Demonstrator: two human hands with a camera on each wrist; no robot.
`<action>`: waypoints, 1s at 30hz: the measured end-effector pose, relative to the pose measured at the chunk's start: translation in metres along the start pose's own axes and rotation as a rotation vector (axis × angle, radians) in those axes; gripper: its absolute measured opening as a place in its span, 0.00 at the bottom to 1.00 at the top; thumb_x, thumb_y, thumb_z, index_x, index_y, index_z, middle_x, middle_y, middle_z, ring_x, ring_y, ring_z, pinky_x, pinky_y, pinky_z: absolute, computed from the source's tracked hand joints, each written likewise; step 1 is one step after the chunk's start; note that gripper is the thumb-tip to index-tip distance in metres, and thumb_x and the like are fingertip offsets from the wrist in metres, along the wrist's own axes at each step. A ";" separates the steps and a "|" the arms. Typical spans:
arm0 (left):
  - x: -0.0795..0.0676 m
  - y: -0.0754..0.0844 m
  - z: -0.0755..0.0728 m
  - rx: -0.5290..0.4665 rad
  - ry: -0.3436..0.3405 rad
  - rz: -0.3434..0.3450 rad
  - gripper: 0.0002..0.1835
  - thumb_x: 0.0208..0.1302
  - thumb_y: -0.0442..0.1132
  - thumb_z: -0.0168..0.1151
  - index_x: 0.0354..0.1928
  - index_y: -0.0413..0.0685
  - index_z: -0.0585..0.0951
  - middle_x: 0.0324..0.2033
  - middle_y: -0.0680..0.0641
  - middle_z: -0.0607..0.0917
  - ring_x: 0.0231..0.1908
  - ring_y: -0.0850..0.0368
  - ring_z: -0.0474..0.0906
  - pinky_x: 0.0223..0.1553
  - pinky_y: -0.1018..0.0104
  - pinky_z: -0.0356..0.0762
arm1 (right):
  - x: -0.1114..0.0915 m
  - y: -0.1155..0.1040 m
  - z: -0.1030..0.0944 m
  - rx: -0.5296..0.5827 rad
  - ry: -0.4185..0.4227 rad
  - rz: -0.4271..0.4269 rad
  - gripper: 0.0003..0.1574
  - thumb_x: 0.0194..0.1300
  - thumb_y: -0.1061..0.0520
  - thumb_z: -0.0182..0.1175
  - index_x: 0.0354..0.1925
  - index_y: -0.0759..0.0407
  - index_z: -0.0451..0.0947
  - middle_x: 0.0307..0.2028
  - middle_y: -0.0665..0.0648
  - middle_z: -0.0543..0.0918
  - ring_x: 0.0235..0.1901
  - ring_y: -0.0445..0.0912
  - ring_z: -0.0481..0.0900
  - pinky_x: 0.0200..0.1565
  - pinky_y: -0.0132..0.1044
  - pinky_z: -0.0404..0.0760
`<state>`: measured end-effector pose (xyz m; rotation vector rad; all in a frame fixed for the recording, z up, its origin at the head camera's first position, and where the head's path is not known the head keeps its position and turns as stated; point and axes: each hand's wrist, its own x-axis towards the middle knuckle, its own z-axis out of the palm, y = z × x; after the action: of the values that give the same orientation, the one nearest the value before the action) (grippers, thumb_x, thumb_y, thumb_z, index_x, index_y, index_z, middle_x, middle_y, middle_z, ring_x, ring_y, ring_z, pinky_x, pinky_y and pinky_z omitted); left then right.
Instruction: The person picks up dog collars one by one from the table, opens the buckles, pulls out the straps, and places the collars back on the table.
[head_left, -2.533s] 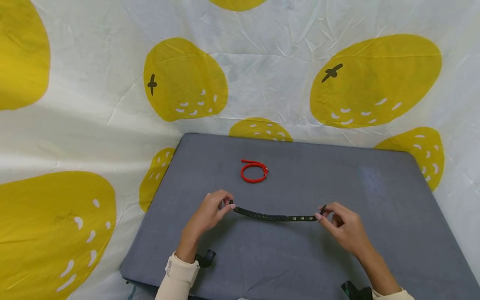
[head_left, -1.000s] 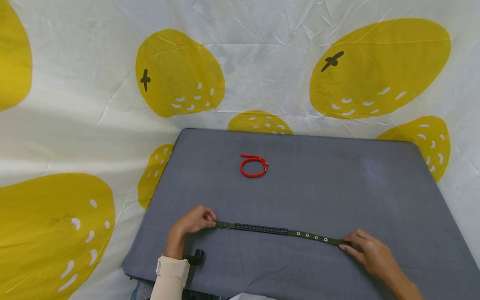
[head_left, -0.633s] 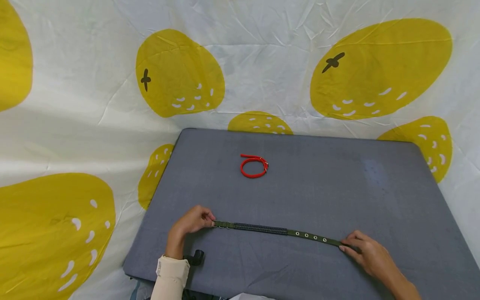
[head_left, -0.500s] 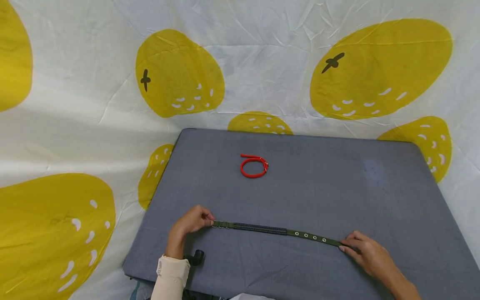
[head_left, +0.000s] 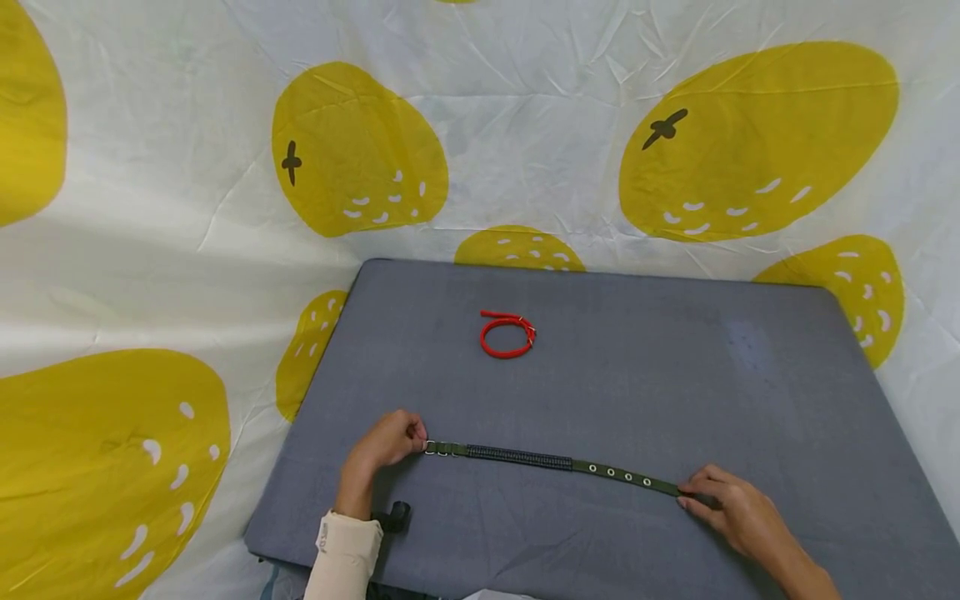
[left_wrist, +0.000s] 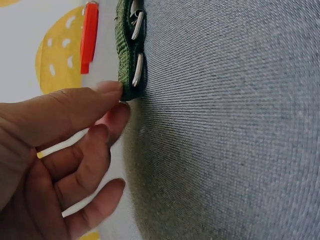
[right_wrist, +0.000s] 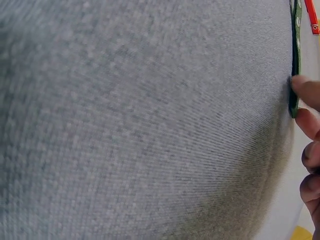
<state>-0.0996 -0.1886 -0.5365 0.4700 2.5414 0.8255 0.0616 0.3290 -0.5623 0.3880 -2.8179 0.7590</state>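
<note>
A dog collar [head_left: 519, 457], green webbing with a black ribbed middle, lies stretched out along the near part of the table. Metal rings sit at its left end, and several eyelets run along its right part. My left hand [head_left: 390, 437] pinches the ringed end between thumb and index fingertip; the left wrist view shows the other fingers loosely bent below. At the opposite end, my right hand [head_left: 738, 508] holds the tip with thumb and index finger. A red collar [head_left: 506, 356], coiled into a loop with its tail straight, lies farther back, apart from both hands.
The grey cloth-covered table [head_left: 637, 367] meets a white curtain [head_left: 525, 158] with yellow fruit prints behind and at the left. A dark wrist-camera mount [head_left: 396, 517] sits at my left wrist.
Both hands have lowered the green collar, spread apart and drawn it out straight on the table. Lately it has slid slightly left, with more of the ringed end showing. The red collar stays put.
</note>
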 end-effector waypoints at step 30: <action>0.050 0.090 -0.052 0.101 0.143 0.107 0.08 0.70 0.44 0.65 0.44 0.49 0.83 0.40 0.51 0.85 0.42 0.56 0.81 0.47 0.58 0.80 | 0.135 -0.034 -0.042 -0.069 -0.224 -0.003 0.14 0.67 0.48 0.66 0.45 0.54 0.87 0.33 0.45 0.87 0.24 0.33 0.74 0.23 0.32 0.69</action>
<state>-0.1510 -0.1226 -0.4575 0.6032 2.7196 0.7975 -0.0510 0.2960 -0.4763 0.4941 -3.0401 0.6526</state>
